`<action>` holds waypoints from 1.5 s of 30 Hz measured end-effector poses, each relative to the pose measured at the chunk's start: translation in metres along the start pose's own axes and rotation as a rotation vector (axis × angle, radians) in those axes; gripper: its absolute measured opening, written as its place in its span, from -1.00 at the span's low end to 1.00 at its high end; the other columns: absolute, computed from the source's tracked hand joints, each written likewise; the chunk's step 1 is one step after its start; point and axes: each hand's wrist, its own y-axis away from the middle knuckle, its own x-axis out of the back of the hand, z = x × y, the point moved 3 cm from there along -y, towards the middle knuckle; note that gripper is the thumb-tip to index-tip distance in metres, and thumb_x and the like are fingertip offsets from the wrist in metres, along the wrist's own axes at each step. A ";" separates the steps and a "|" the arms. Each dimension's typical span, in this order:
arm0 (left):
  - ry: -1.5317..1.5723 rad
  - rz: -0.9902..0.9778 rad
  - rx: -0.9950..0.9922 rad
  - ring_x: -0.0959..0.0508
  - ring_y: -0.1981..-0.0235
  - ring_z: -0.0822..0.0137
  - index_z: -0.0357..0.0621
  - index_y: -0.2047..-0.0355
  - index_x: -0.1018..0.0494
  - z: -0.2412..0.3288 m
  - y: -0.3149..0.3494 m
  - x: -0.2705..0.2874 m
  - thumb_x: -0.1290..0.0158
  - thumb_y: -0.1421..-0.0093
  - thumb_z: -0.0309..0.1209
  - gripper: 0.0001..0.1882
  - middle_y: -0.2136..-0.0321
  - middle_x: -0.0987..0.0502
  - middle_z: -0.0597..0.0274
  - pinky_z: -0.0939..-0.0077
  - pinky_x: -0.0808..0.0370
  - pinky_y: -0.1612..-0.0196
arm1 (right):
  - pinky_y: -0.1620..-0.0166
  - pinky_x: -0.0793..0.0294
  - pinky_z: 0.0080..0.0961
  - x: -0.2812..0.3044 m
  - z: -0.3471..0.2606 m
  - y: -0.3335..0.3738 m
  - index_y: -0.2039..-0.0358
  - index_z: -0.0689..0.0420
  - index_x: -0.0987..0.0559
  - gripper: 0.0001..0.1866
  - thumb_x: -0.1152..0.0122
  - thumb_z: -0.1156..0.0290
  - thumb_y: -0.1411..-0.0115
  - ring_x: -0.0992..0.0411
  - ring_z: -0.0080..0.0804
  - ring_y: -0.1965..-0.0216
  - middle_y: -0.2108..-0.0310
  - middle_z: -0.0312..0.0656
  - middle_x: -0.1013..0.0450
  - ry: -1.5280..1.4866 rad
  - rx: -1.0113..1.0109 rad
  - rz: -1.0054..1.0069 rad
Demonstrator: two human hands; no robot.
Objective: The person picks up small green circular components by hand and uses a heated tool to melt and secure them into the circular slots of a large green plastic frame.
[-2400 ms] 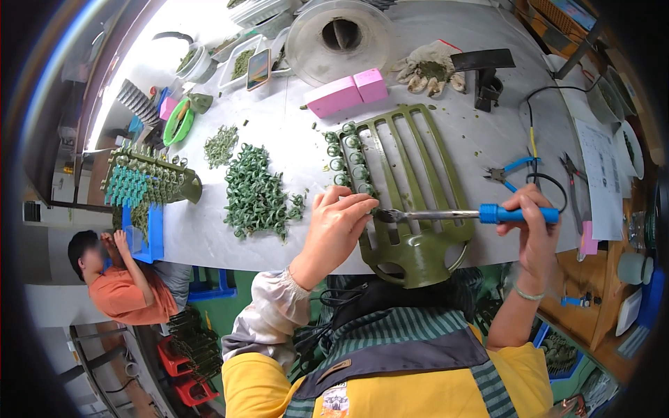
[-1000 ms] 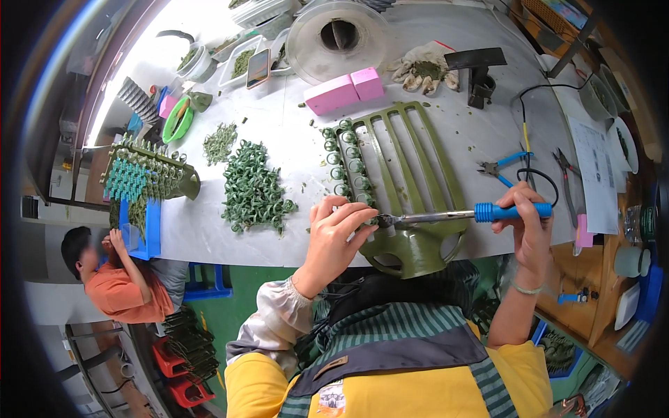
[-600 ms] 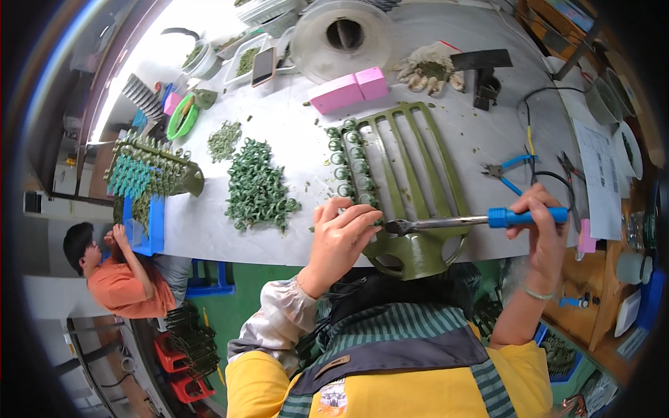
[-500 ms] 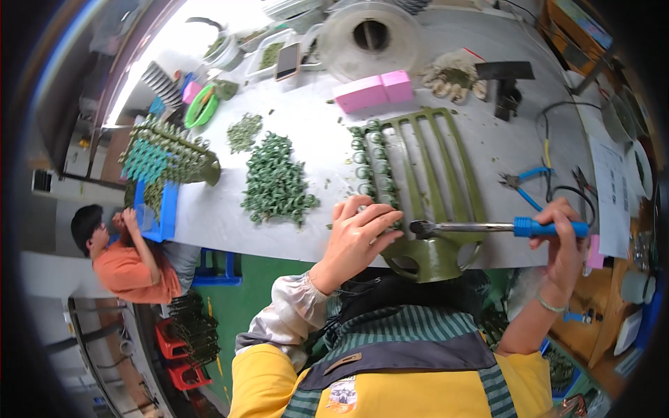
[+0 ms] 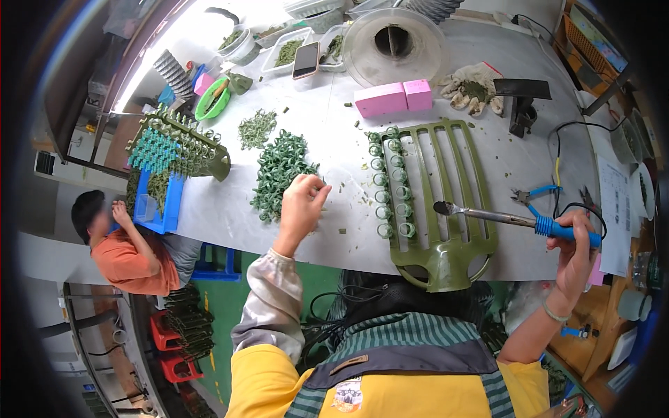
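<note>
past left hand (image 5: 302, 209), white tray (image 5: 277, 70) of green bits (image 5: 288, 53)

1 head-worn wide fisheye camera looks steeply down and forward from above the yellow-clad torso (image 5: 432, 397); the flat grey worktable (image 5: 355, 254) lies near, filling mid-view.

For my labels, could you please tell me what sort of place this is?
Probably a workshop: the right hand holds a blue-handled tool, and cutters and a pile of green pieces lie on the table.
</note>
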 end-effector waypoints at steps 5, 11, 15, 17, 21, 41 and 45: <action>0.745 -0.186 0.117 -0.56 0.16 0.56 -0.22 0.21 -0.49 0.020 -0.019 0.004 -0.16 -0.25 -0.47 -0.86 0.20 -0.60 0.29 0.65 -0.48 0.04 | 0.48 -0.51 -0.67 -0.011 0.000 -0.008 0.47 0.26 -0.52 -0.69 -0.08 0.28 -0.31 -0.46 -0.53 0.61 0.49 -0.24 -0.44 0.018 0.025 0.043; 0.560 -0.445 0.100 -0.54 0.09 0.52 -0.19 0.04 -0.51 0.074 -0.048 -0.022 -0.13 -0.25 -0.55 -0.74 0.19 -0.58 0.35 0.67 -0.45 0.00 | 0.41 -0.56 -0.63 -0.034 0.019 -0.029 0.42 0.26 -0.54 -0.71 -0.07 0.30 -0.33 -0.50 -0.53 0.56 0.46 -0.24 -0.47 -0.019 0.055 0.033; 0.211 -0.159 -0.486 -0.54 0.07 0.23 -0.12 0.09 -0.55 0.105 -0.087 -0.059 -0.20 -0.15 -0.49 -0.71 0.15 -0.58 0.18 0.40 -0.47 0.00 | 0.39 -0.60 -0.59 -0.053 0.040 -0.047 0.38 0.28 -0.55 -0.73 -0.08 0.33 -0.34 -0.54 -0.50 0.52 0.44 -0.24 -0.50 -0.034 0.022 0.051; 0.189 -0.136 -0.511 -0.54 0.08 0.10 -0.10 0.11 -0.57 0.111 -0.101 -0.070 -0.21 -0.11 -0.50 -0.70 0.18 -0.61 0.12 0.30 -0.46 -0.02 | 0.38 -0.61 -0.57 -0.060 0.051 -0.056 0.37 0.29 -0.56 -0.73 -0.08 0.34 -0.34 -0.56 -0.49 0.51 0.44 -0.23 -0.51 -0.031 0.013 0.030; 0.053 -0.182 -0.538 -0.54 0.05 0.13 -0.06 0.10 -0.59 0.117 -0.114 -0.085 -0.19 -0.14 -0.51 -0.71 0.18 -0.61 0.12 0.29 -0.45 -0.03 | 0.38 -0.63 -0.55 -0.071 0.065 -0.066 0.36 0.30 -0.56 -0.72 -0.06 0.34 -0.36 -0.56 -0.49 0.51 0.42 -0.20 -0.52 -0.068 0.042 -0.008; 0.199 -0.053 -0.588 -0.48 -0.01 0.05 -0.16 0.01 -0.45 0.079 -0.139 -0.065 -0.13 -0.22 -0.40 -0.67 0.09 -0.52 0.07 0.21 -0.40 -0.09 | 0.44 -0.57 -0.58 -0.056 0.035 -0.054 0.42 0.25 -0.55 -0.72 -0.05 0.31 -0.34 -0.52 -0.52 0.56 0.47 -0.25 -0.49 -0.023 0.027 0.111; -0.681 0.301 -0.101 -0.55 0.16 -0.01 -0.15 0.06 -0.39 -0.054 -0.140 0.005 0.01 -0.26 -0.42 -0.76 0.20 -0.52 -0.02 0.06 -0.48 0.14 | 0.46 -0.56 -0.58 -0.051 0.038 -0.051 0.42 0.25 -0.54 -0.71 -0.05 0.29 -0.34 -0.50 -0.52 0.58 0.48 -0.24 -0.49 -0.061 0.046 0.102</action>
